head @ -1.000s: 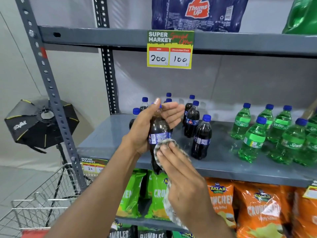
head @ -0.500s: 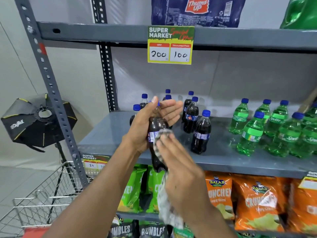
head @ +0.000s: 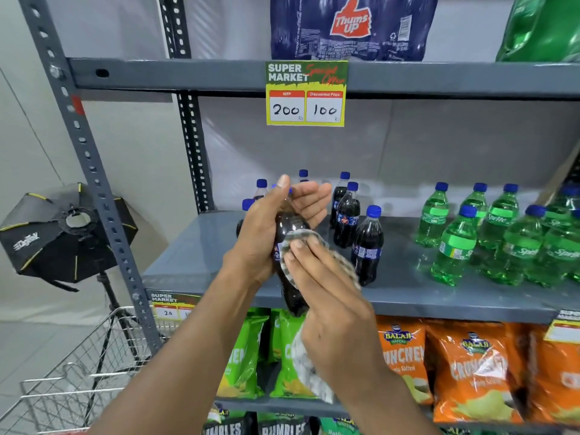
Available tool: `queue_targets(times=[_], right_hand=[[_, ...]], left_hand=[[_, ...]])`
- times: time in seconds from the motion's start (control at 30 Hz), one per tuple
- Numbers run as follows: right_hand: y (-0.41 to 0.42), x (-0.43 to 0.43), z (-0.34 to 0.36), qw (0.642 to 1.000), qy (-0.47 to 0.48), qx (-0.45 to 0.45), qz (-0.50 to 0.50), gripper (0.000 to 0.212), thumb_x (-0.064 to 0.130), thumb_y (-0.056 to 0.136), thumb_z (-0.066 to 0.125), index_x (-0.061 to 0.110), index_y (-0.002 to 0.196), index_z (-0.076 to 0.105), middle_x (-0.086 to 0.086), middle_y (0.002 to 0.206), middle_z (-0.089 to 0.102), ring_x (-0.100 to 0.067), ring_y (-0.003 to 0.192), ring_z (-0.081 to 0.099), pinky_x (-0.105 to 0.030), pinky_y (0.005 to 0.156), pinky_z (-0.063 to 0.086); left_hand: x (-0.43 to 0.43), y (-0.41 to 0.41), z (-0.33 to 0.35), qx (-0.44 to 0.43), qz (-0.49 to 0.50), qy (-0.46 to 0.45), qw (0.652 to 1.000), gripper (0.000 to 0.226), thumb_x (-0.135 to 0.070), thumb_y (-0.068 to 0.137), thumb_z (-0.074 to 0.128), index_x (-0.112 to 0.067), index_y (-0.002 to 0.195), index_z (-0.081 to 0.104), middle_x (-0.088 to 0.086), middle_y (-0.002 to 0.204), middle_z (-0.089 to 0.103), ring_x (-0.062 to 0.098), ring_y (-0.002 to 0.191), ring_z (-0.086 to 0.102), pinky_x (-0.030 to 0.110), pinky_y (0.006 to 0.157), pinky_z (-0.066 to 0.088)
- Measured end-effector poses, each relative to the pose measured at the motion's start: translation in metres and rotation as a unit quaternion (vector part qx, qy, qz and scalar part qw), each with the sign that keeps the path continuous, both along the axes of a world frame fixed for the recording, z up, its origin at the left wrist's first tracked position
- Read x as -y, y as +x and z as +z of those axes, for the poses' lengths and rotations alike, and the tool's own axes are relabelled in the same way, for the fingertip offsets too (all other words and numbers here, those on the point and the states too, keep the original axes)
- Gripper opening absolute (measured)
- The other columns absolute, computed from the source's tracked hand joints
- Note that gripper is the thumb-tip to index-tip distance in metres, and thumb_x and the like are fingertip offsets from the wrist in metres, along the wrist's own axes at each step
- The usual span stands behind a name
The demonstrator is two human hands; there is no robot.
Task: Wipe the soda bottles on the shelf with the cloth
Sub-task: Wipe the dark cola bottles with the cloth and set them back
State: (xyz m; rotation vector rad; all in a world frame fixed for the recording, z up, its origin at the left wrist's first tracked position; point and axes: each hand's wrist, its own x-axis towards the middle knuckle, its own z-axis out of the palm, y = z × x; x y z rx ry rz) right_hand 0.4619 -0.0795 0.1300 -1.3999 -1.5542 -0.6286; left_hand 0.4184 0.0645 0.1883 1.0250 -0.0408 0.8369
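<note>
My left hand [head: 266, 233] grips a dark cola bottle [head: 290, 277] by its upper part, holding it off the grey shelf [head: 408, 293] in front of the shelf edge. My right hand [head: 332, 296] presses a grey patterned cloth [head: 301, 238] against the bottle's middle; the cloth's tail [head: 310, 375] hangs down below that hand. Several more dark cola bottles with blue caps [head: 367, 246] stand behind on the shelf. Several green soda bottles [head: 455, 246] stand to the right.
A price tag [head: 306, 93] hangs from the upper shelf, under a blue soda pack [head: 351, 26]. Green and orange chip bags [head: 470, 368] fill the shelf below. A wire shopping cart [head: 69, 381] and a black light softbox [head: 62, 233] stand at the left of the shelf post [head: 88, 158].
My right hand with the cloth has slid slightly up the bottle's side. My left hand keeps the same grip on the bottle.
</note>
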Motion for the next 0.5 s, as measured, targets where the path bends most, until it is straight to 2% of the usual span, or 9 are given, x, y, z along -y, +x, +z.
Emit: queue_targets(times=[0.13, 0.27, 0.37, 0.5], right_hand=[[0.001, 0.006, -0.003, 0.995, -0.053, 0.078, -0.021, 0.054, -0.011, 0.084, 0.035, -0.003, 0.128, 0.064, -0.012, 0.137, 0.062, -0.027, 0.140, 0.046, -0.039, 0.116, 0.037], [0.002, 0.020, -0.016, 0.986, -0.083, 0.143, -0.033, 0.053, -0.009, 0.093, 0.026, -0.002, 0.125, 0.068, -0.011, 0.132, 0.066, -0.027, 0.135, 0.051, -0.038, 0.113, 0.041], [0.004, 0.014, -0.003, 0.986, -0.067, 0.142, -0.051, 0.051, -0.010, 0.084, 0.037, -0.004, 0.126, 0.066, -0.013, 0.134, 0.065, -0.029, 0.136, 0.050, -0.038, 0.116, 0.037], [0.003, 0.006, 0.008, 0.991, -0.051, 0.110, -0.058, 0.052, -0.013, 0.082, 0.038, -0.005, 0.126, 0.065, -0.015, 0.134, 0.064, -0.030, 0.136, 0.050, -0.041, 0.113, 0.040]], left_hand=[[0.001, 0.003, 0.006, -0.021, 0.017, 0.010, 1.000, 0.042, -0.040, 0.101, 0.051, -0.006, 0.102, 0.076, 0.023, 0.124, 0.071, 0.031, 0.122, 0.066, 0.038, 0.098, 0.055], [-0.004, 0.001, 0.012, -0.040, 0.046, 0.015, 0.998, 0.039, -0.040, 0.101, 0.052, -0.008, 0.100, 0.076, 0.021, 0.121, 0.073, 0.031, 0.120, 0.068, 0.039, 0.104, 0.052], [-0.001, 0.004, 0.013, -0.062, 0.048, 0.034, 0.996, 0.041, -0.041, 0.102, 0.051, -0.008, 0.101, 0.076, 0.020, 0.119, 0.074, 0.031, 0.117, 0.069, 0.040, 0.102, 0.053], [0.004, 0.007, 0.022, -0.067, 0.039, 0.054, 0.996, 0.041, -0.038, 0.105, 0.048, -0.005, 0.104, 0.073, 0.019, 0.117, 0.075, 0.030, 0.115, 0.070, 0.039, 0.099, 0.055]])
